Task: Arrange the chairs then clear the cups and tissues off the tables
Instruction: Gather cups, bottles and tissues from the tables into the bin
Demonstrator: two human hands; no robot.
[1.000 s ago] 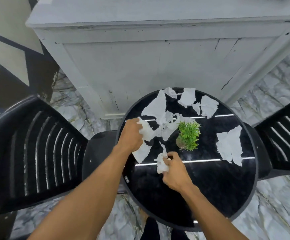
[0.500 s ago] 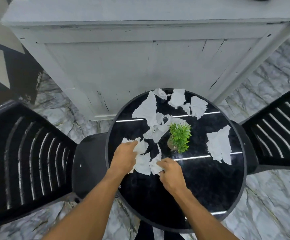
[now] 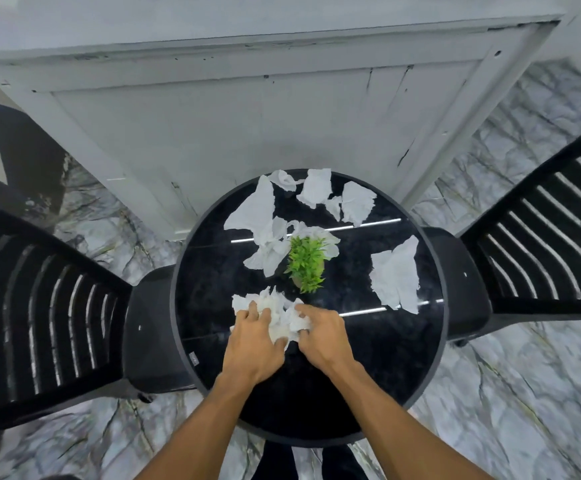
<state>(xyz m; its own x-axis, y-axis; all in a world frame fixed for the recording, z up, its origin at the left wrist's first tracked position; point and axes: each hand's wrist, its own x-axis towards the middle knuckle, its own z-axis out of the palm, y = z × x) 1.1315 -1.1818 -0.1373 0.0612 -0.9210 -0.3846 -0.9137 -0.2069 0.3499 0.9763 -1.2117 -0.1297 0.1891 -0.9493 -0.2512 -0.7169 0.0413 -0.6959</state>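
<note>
Round black bench (image 3: 368, 375): your left hand (image 3: 252, 344) and right hand (image 3: 323, 337), fingers (image 3: 253, 311) curled on tissue wad (image 3: 278, 320). Loose tissues (image 3: 394, 275), small plant (image 3: 306, 263) behind. Left chair (image 3: 39, 317), right chair (image 3: 542, 244) flanking; marble floor (image 3: 507, 393); grey cabinet (image 3: 247, 116) beyond.

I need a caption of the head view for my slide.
Left hand and right hand clutch crumpled tissues on a round black table near a plant.

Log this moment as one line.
step: gathering tissues | left hand: grips tissue wad | right hand: grips tissue wad | loose tissues: scattered around plant on table
</note>
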